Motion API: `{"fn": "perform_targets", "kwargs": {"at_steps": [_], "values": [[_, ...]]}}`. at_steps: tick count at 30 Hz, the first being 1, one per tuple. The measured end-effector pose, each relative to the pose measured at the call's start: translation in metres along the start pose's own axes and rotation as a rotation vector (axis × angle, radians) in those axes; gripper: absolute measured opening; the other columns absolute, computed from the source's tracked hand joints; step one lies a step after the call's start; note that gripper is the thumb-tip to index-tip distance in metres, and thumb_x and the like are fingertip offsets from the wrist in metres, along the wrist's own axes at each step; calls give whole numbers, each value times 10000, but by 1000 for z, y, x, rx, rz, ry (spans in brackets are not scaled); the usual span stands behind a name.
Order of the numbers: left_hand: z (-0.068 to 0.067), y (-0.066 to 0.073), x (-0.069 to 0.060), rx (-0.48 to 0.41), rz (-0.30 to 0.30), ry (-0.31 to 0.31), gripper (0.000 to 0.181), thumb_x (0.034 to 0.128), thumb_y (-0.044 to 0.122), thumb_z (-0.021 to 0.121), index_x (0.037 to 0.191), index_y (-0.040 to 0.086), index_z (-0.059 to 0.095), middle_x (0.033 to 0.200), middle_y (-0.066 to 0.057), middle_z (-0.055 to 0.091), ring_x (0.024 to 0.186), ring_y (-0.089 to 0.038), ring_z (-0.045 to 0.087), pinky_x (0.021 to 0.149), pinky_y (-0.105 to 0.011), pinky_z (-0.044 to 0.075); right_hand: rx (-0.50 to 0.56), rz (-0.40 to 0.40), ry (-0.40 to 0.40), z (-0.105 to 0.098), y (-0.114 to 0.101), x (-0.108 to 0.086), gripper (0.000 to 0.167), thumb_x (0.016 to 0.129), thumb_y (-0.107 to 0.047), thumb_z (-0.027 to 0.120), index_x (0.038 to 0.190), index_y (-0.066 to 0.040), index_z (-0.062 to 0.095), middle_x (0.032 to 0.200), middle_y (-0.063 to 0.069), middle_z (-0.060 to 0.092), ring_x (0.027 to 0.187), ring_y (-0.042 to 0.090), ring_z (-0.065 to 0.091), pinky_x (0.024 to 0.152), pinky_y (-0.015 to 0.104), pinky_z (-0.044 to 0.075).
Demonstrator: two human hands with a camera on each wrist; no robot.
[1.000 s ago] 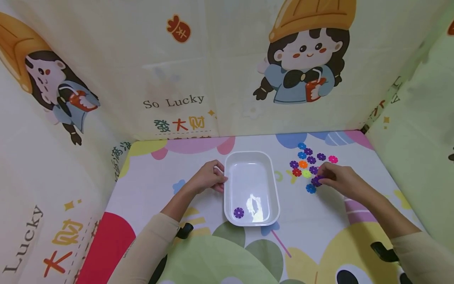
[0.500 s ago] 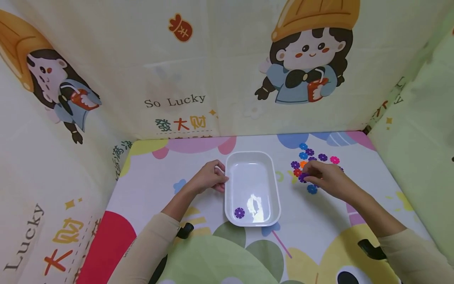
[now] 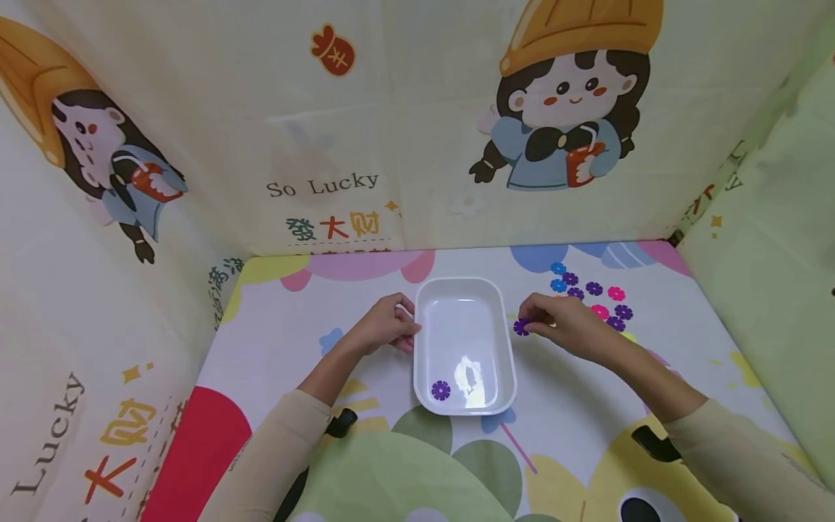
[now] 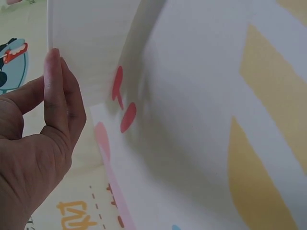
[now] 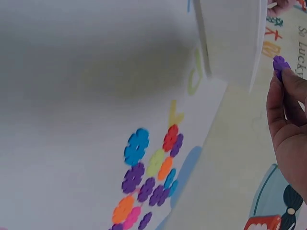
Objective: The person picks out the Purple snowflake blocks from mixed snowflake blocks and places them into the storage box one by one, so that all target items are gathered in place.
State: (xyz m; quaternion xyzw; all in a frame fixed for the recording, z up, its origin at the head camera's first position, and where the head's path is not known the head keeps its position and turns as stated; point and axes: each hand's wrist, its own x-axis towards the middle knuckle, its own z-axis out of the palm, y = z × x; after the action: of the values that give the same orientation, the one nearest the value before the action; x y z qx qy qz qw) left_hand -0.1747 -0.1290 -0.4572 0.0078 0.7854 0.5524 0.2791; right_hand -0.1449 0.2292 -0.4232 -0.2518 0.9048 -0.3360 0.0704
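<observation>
Printed cloth backdrop (image 3: 417, 109) encloses the rear and both sides of a counter (image 3: 274, 319) covered in a cartoon pattern. Held item: one purple flower-shaped disc (image 3: 520, 327), right of centre in the head view, apart from the counter and just beside the right rim of a white tray (image 3: 511, 362). Expected handling: very light, thin and fairly stiff, probably plastic; smooth faces may slip under loose pressure, but breakage is unlikely. Take hold across the two flat faces near the edge, leaving the notched outline exposed. For the loose discs (image 3: 593, 288) lying flat at the upper right of the frame, catching a notch should assist lifting. Tray: likely light, rigid and prone to sliding; steady it at the rim. One purple disc (image 3: 441, 391) lies in its lower left corner.

Right hand (image 3: 564, 325): grip closed to a fine pinch, disc between thumb and bent fingertips and projecting beyond them; right forearm (image 3: 652, 377) enters from the lower right. Left hand (image 3: 389, 324): fingers bent, grip nearly closed at the tray's left rim, thumb on the edge; left forearm (image 3: 329, 366) enters from the lower left. Finger contact beneath the rim cannot be confirmed.
</observation>
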Motion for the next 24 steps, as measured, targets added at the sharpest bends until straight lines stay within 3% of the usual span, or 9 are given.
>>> {"fn": "perform_targets", "kwargs": {"at_steps": [9,24], "values": [[-1,2,-2,-24,3,-11,346,957,30,712,1231,-1,503,942,-191,685,609,-199,723,704,-470,680,62,-29,-85,19,-15,21,238,927,-80,766,1120,-194,684,1053,-56,753,995,144,741,898,313,657],[0,1,-2,-45,3,-5,340,959,15,702,1229,2,497,915,-166,685,606,-204,725,637,-413,683,109,-27,-200,50,-35,54,201,918,-80,775,1084,-160,691,1036,-16,756,968,144,732,880,286,659]]}}
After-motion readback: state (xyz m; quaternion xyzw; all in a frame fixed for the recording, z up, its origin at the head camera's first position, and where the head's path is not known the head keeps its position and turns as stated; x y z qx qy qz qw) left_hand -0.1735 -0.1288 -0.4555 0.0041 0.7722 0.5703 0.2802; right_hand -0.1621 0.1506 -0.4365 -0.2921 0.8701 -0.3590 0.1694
